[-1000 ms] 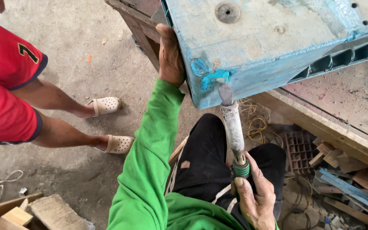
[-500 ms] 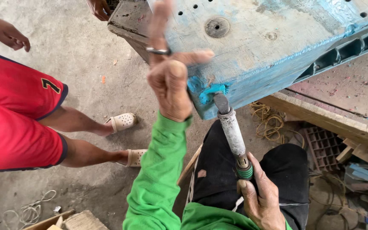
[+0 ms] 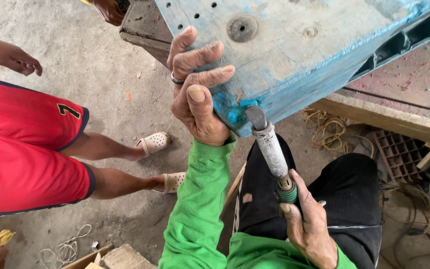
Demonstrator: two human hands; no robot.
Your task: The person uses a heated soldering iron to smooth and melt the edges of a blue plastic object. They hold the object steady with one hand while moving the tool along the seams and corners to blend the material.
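While working at the chipped corner of the big, worn blue plastic pallet [image 3: 294, 55], tilted overhead: left hand [image 3: 195, 94] pressed flat against its edge, steadying. Right hand [image 3: 307, 224] clenched round the grey, grimy rod-shaped heating tool [image 3: 270, 149], tip touching the corner. Best kept pressed squarely, pallet held firm.

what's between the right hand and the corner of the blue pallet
In the head view, the grey tool shaft spans that stretch from the right hand, its dark tip touching the blue pallet corner.
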